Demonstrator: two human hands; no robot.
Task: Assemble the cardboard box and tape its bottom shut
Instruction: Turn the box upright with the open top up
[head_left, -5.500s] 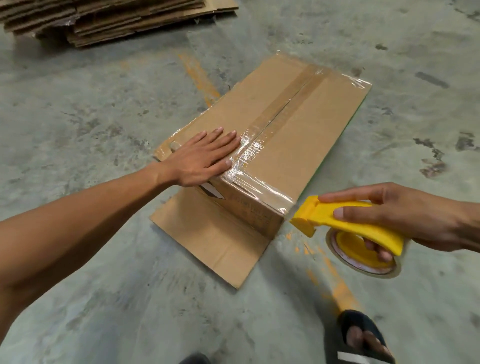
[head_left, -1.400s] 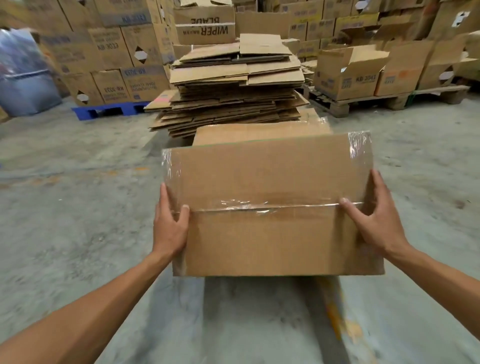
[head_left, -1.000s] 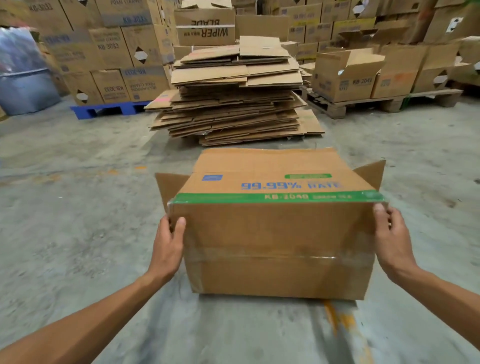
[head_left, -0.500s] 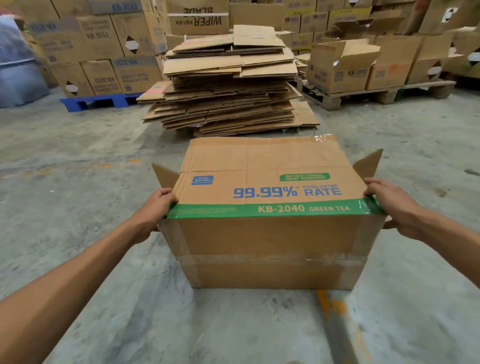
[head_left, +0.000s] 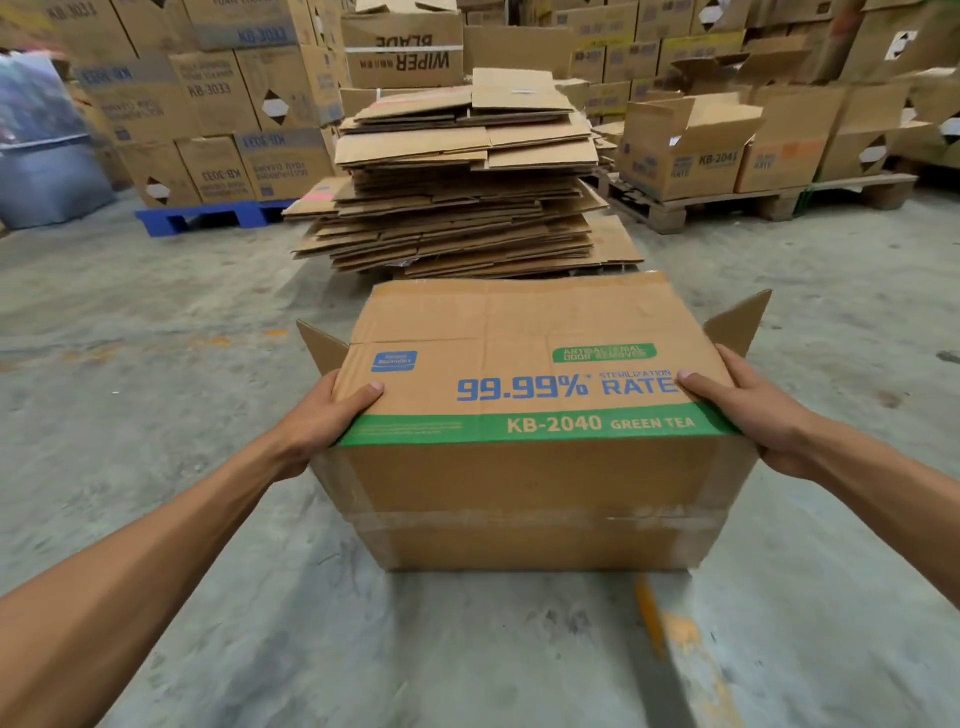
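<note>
The assembled cardboard box (head_left: 530, 483) is in front of me, tipped so its taped bottom faces me; a band of clear tape crosses that face. Its printed side, with blue "99.99% RATE" lettering and a green "KB-2040 GREEN TEA" stripe, faces up. Two small end flaps stick out at the far left and right. My left hand (head_left: 332, 415) grips the box's left near corner, thumb on the printed side. My right hand (head_left: 737, 410) grips the right near corner the same way. The tape dispenser is not in view.
A tall stack of flattened cardboard (head_left: 462, 182) lies right behind the box. Stacked cartons on a blue pallet (head_left: 208, 215) stand at the back left. Open cartons sit on a wooden pallet (head_left: 727, 202) at the back right. Bare concrete floor surrounds me, with an orange line (head_left: 654, 613) near my feet.
Since the taping, the dispenser has left my right hand and both hands took the box. It has rotated from taped bottom up to printed side up, and my thumbs moved onto that side.
</note>
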